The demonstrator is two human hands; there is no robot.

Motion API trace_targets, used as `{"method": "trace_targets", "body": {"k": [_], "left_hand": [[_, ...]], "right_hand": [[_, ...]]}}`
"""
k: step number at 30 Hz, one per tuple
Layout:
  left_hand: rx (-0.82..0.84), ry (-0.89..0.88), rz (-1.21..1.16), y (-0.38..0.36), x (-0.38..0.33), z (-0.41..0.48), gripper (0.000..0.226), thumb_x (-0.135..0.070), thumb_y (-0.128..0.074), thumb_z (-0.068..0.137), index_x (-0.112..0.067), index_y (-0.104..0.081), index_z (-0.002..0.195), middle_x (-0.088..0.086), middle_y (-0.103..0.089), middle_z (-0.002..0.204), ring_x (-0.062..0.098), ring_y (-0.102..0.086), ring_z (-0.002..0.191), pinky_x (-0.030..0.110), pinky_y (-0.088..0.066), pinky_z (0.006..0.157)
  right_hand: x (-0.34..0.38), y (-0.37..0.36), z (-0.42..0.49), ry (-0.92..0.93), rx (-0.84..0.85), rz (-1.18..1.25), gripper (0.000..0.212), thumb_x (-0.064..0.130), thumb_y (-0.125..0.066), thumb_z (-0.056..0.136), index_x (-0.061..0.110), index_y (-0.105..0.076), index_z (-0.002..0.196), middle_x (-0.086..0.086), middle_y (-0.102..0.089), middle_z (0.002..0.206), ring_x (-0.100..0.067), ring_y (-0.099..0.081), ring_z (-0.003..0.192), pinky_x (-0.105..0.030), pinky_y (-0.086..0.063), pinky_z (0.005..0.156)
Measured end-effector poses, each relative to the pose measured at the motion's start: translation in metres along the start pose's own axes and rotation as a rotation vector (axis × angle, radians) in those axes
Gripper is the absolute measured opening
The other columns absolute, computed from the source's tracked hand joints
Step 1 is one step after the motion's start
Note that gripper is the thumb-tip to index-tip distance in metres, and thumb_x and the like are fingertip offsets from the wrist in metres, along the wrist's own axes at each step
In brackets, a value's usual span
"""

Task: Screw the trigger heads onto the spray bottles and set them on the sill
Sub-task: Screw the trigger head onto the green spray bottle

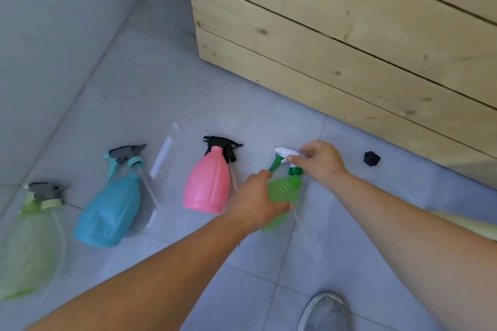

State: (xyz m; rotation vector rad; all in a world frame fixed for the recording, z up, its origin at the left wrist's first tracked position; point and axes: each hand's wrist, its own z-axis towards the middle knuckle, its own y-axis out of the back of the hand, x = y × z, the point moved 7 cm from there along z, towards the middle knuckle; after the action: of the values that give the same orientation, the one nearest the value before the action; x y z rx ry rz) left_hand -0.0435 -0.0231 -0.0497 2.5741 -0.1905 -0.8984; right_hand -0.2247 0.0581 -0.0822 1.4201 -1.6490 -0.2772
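Several spray bottles lie on the grey tiled floor. A small green bottle lies under my left hand, whose fingers wrap around its body. My right hand pinches the white and green trigger head just above that bottle's neck. To the left lie a pink bottle with a black trigger head, a blue bottle with a grey and teal head loose beside its neck, and a pale green bottle with a grey head.
A light wooden plank wall rises behind the bottles on the right. A small dark cap lies on the floor near it. A clear plastic bag lies between the blue and pink bottles. A grey shoe shows at the bottom.
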Motion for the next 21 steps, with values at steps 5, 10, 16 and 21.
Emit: {"method": "trace_targets", "body": {"k": [5,10,16,21], "left_hand": [[-0.037,0.035,0.113,-0.017,0.003,-0.002,0.083,-0.055,-0.078,0.078,-0.020,-0.043,0.144,0.006,-0.056,0.138,0.027,-0.059,0.123,0.040,-0.054,0.096],[-0.082,0.042,0.040,-0.023,-0.002,-0.013,0.077,-0.057,-0.075,0.079,-0.016,-0.048,0.138,0.005,-0.057,0.136,0.026,-0.059,0.121,0.037,-0.052,0.094],[-0.135,-0.058,-0.063,0.002,-0.020,-0.054,0.090,-0.061,-0.076,0.078,-0.018,-0.043,0.149,0.003,-0.058,0.139,0.021,-0.059,0.124,0.033,-0.051,0.099],[-0.204,-0.154,-0.091,0.048,-0.051,-0.110,0.085,-0.058,-0.077,0.081,-0.017,-0.045,0.149,-0.004,-0.061,0.126,0.013,-0.055,0.113,0.026,-0.047,0.092]], "right_hand": [[0.003,-0.003,0.007,-0.020,0.038,-0.132,0.037,0.040,-0.085,0.067,0.013,-0.072,0.087,-0.004,-0.072,0.089,-0.023,-0.068,0.086,-0.033,-0.053,0.075],[0.009,-0.003,0.006,-0.044,0.170,0.027,0.036,0.032,-0.083,0.069,0.000,-0.073,0.082,-0.014,-0.067,0.078,-0.022,-0.059,0.070,-0.039,-0.054,0.072],[0.045,0.046,-0.026,0.004,0.218,0.192,0.014,0.018,-0.075,0.086,0.011,-0.064,0.082,-0.013,-0.067,0.086,-0.025,-0.061,0.079,-0.045,-0.056,0.090],[0.079,0.110,-0.076,0.114,0.133,0.171,0.016,0.023,-0.073,0.087,0.013,-0.063,0.080,-0.009,-0.065,0.081,-0.022,-0.061,0.076,-0.038,-0.058,0.081]]}}
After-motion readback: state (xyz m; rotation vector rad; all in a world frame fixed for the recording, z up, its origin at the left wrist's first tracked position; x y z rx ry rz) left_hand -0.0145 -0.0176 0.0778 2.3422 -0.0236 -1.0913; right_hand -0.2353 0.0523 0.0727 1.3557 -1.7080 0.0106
